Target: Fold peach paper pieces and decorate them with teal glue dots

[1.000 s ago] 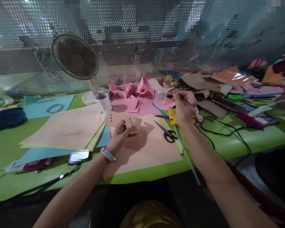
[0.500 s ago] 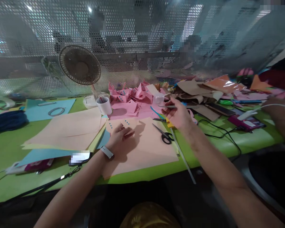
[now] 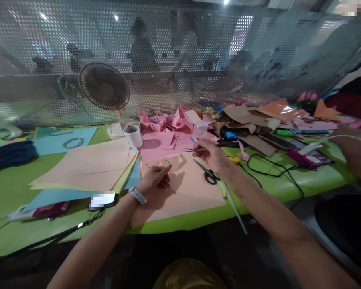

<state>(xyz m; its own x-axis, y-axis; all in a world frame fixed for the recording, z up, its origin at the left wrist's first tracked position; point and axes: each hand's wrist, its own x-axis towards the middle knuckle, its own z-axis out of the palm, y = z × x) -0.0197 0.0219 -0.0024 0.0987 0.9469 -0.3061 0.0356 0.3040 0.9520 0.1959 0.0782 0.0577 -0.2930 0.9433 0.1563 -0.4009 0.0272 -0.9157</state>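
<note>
Dotted paper (image 3: 175,161): peach, bent, with small blue dots; it lies at 1 o'clock from the left hand (image 3: 154,177), whose curled fingers pinch it; the right hand (image 3: 212,157), nearly closed, grips a slim grey tool (image 3: 189,150) at 10 o'clock.

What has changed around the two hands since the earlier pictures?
The right hand has moved left and nearer the person, from the right of the clear cup, closer to the left hand. It grips a thin tool; whether it is the earlier one is unclear. The dotted paper, held up before, sits lower. Scissors, white cup and fan stayed put.
</note>
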